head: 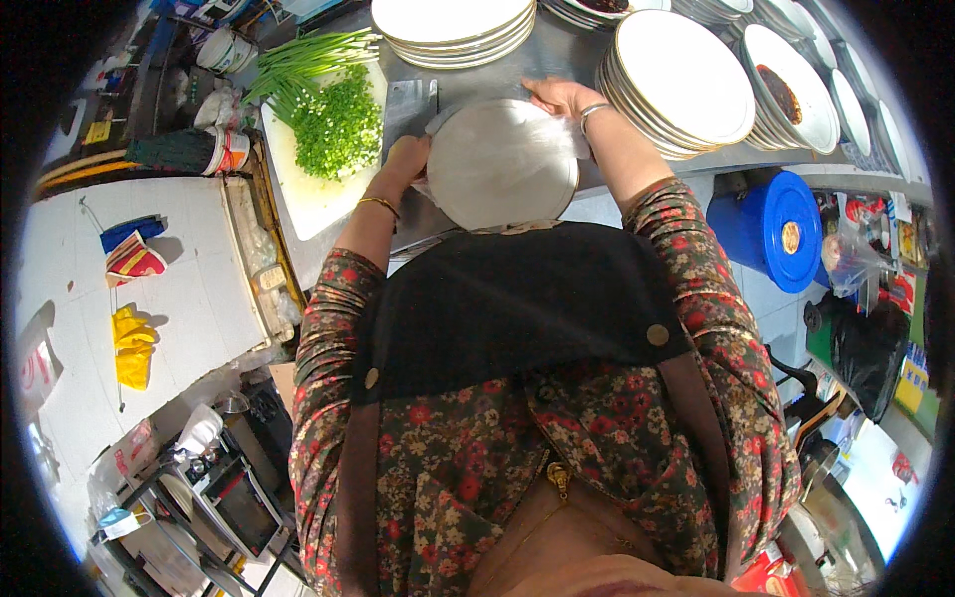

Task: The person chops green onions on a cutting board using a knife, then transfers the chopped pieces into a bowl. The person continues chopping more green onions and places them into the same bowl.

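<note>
A round white plate (500,179) lies before me near the counter's front edge, with clear plastic film (548,134) over its surface. My left hand (407,158) grips the film at the plate's left edge. At the far right rim, my right hand (561,97) has its fingers bent around the film, which bunches near the wrist; its fingertips are partly hidden. A cleaver (410,98) with a wide metal blade lies beyond my left hand. Left of it, chopped scallions (336,130) and whole scallions (313,60) rest on a white cutting board (317,205).
Stacked white plates (683,78) stand close by my right forearm, and another plate stack (455,22) is at the back. A plate with dark red sauce (778,95) tops a stack farther right. Below the counter stands a blue lidded barrel (791,231).
</note>
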